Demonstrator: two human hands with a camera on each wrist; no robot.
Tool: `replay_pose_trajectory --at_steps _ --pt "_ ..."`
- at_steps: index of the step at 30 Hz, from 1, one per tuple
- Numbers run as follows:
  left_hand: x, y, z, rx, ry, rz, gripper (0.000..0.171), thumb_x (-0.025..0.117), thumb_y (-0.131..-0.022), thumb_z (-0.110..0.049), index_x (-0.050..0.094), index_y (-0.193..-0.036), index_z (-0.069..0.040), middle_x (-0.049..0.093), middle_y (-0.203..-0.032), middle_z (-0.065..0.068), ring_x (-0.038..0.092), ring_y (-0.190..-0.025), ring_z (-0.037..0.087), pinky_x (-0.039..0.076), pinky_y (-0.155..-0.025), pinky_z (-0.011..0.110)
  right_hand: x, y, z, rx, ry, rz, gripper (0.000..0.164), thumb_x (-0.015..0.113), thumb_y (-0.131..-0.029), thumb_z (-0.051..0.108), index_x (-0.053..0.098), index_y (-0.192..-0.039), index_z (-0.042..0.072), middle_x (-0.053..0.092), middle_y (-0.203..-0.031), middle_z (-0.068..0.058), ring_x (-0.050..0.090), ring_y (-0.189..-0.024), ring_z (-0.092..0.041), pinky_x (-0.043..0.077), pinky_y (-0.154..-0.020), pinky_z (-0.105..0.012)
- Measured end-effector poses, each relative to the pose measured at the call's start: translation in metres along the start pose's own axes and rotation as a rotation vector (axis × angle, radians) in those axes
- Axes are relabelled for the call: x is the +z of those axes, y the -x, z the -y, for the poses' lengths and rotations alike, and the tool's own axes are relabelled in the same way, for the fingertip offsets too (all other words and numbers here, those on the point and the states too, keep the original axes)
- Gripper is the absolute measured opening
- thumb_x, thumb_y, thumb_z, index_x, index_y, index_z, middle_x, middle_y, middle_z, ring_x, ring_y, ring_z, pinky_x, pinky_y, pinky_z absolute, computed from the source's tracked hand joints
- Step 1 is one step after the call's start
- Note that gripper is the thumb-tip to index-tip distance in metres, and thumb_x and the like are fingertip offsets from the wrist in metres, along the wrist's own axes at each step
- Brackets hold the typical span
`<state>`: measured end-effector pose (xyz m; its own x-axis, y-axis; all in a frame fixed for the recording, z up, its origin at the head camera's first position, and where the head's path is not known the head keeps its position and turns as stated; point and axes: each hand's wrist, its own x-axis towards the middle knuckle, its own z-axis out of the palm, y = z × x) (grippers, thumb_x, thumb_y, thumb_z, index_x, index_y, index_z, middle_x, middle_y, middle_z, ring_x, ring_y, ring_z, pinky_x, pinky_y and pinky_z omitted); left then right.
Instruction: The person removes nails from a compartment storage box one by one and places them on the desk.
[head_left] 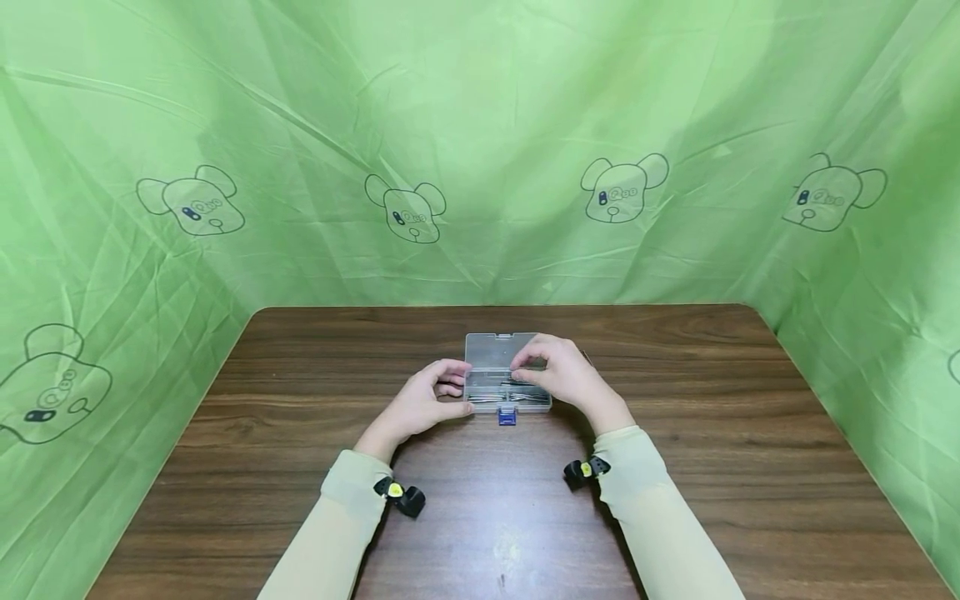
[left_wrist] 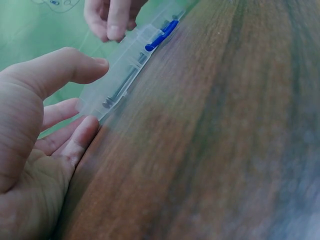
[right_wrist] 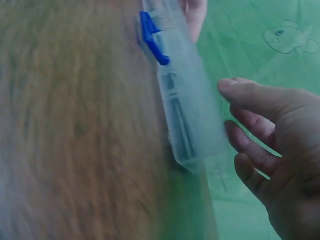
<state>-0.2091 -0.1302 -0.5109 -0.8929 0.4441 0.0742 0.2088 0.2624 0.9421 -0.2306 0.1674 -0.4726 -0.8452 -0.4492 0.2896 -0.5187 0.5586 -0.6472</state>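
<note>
A clear plastic compartment box with its lid raised at the back lies on the table. Thin metal pieces that look like nails or screws fill its front compartments. A blue latch sticks out at its front. My left hand rests against the box's left end, with thumb and fingers spread along it. Over the right half of the box, my right hand has thumb and forefinger tips close together. Whether anything is between those tips cannot be made out. The right wrist view shows its fingers bent beside the box.
The brown wood-grain table extends around the box on every side. Green cloth with bear-head outlines hangs behind and at both sides. Each sleeve carries a small black wrist device.
</note>
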Motion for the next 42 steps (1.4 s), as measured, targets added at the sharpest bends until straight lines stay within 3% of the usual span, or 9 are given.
replay_pose_trajectory --at_steps 9,23,32,42 --pt "0.001 0.000 -0.002 -0.001 0.015 0.003 0.066 0.094 -0.085 -0.006 0.063 -0.144 0.000 0.068 -0.132 0.023 0.070 -0.115 0.037 0.061 -0.104 0.043 0.005 0.001 -0.006 0.010 0.050 0.039 0.009 0.094 -0.088 0.017 0.087 -0.094 0.016 0.072 -0.101 0.003 0.070 -0.098 -0.021 0.061 -0.090 -0.045" --pt "-0.001 -0.001 0.003 -0.022 -0.024 0.004 0.069 0.095 -0.085 -0.009 0.063 -0.145 -0.004 0.069 -0.132 0.017 0.071 -0.114 0.027 0.061 -0.101 0.030 0.008 0.000 -0.012 0.042 0.111 0.067 0.008 0.094 -0.088 0.019 0.090 -0.093 0.015 0.071 -0.105 0.000 0.068 -0.099 -0.022 0.059 -0.092 -0.044" --pt "0.000 -0.002 0.003 -0.012 -0.016 0.006 0.067 0.094 -0.086 -0.009 0.063 -0.145 -0.003 0.070 -0.133 0.017 0.071 -0.114 0.028 0.061 -0.103 0.033 0.004 -0.003 -0.004 0.100 0.099 0.126 0.008 0.093 -0.088 0.017 0.090 -0.094 0.013 0.069 -0.107 -0.003 0.066 -0.102 -0.024 0.057 -0.097 -0.047" --pt "0.000 -0.002 0.002 -0.019 -0.016 0.005 0.067 0.093 -0.086 -0.007 0.063 -0.146 -0.004 0.069 -0.133 0.018 0.071 -0.115 0.030 0.061 -0.104 0.037 0.004 -0.003 -0.005 0.044 0.119 0.167 0.009 0.092 -0.089 0.017 0.090 -0.098 0.013 0.068 -0.111 -0.005 0.065 -0.105 -0.025 0.057 -0.098 -0.045"
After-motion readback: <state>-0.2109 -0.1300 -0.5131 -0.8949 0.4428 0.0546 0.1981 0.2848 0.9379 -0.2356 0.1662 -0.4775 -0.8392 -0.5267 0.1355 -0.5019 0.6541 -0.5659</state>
